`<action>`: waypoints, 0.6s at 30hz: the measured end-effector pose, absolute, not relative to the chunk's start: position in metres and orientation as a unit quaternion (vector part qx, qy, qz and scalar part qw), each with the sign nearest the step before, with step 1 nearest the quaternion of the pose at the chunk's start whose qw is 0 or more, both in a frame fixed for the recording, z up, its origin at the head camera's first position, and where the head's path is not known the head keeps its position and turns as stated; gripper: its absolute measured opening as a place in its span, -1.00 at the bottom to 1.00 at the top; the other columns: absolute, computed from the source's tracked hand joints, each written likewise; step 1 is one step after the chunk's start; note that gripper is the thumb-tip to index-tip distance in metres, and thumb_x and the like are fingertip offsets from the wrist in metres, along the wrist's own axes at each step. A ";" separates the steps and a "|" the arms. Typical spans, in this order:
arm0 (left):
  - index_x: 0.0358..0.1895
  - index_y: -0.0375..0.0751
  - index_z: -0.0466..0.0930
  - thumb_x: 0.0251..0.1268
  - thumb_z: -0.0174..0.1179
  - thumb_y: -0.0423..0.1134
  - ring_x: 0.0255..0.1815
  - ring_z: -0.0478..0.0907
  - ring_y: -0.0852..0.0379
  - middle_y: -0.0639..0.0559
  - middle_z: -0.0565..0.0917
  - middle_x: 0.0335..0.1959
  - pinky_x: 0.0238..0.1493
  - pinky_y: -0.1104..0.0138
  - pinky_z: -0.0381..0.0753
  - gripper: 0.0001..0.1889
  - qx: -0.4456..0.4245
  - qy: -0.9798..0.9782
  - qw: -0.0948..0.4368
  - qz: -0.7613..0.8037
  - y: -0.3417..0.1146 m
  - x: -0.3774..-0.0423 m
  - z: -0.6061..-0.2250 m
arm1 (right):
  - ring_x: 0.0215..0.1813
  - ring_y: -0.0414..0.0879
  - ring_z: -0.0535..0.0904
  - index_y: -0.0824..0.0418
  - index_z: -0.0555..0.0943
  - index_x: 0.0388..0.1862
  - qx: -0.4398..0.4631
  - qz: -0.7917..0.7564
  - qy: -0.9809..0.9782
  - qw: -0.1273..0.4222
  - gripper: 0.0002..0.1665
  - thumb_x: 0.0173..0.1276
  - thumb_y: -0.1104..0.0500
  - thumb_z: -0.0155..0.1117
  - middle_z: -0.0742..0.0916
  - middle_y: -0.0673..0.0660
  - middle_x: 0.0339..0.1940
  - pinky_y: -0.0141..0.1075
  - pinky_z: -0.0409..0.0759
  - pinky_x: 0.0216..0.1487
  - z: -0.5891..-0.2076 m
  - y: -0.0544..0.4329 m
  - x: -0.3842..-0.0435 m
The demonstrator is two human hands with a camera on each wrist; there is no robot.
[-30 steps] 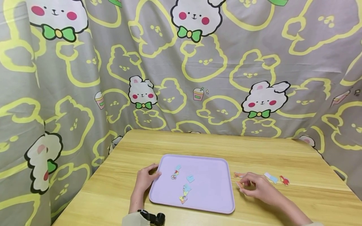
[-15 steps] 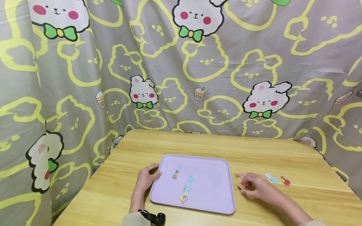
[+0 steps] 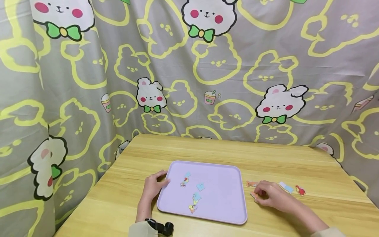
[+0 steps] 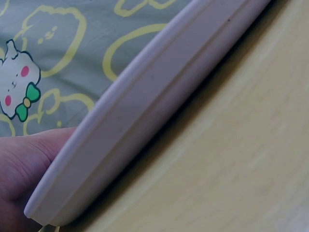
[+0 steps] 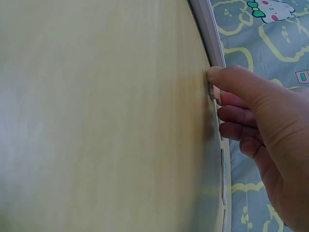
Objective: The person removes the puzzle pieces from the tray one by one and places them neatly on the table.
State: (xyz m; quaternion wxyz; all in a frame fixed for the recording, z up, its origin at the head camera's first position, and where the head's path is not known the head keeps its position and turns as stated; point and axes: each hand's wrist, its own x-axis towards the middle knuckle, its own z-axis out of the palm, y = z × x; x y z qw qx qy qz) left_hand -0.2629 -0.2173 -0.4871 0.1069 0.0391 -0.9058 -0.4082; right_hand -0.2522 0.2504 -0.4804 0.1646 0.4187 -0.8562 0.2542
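My left hand (image 3: 152, 186) grips the left rim of a lilac tray (image 3: 220, 184), with the thumb over the edge. Part of that hand also shows beside the pale tray wall (image 4: 130, 116) in the left wrist view. Just right of the tray, my right hand (image 3: 272, 196) pinches a small orange cardboard piece (image 3: 253, 195) between thumb and fingers, low over the table. On the tray lie a joined strip of colourful puzzle pieces (image 3: 194, 201), a smaller group (image 3: 185, 179) and a single light-blue piece (image 3: 200, 186).
Beyond the right hand, an orange piece (image 3: 251, 183), a white-and-blue piece (image 3: 285, 187) and a red piece (image 3: 300, 190) lie on the wooden table (image 3: 284, 158). A patterned grey curtain (image 3: 177, 65) hangs behind and to the left.
The head view has shifted slightly. My right hand and its orange piece have moved a little to the right, away from the tray. The left hand and tray pieces stay put.
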 end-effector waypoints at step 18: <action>0.10 -0.17 0.69 0.14 0.40 -0.26 0.30 0.49 -0.28 -0.29 0.61 0.21 0.32 -0.05 0.50 -0.60 0.035 -0.907 0.108 -0.406 -0.218 -0.262 -0.486 | -0.40 -0.52 0.32 0.05 0.72 -0.35 0.413 0.245 -0.868 0.124 -0.87 0.12 0.20 0.50 0.52 -0.25 -0.49 -0.64 0.35 -0.49 -0.474 0.256 -0.249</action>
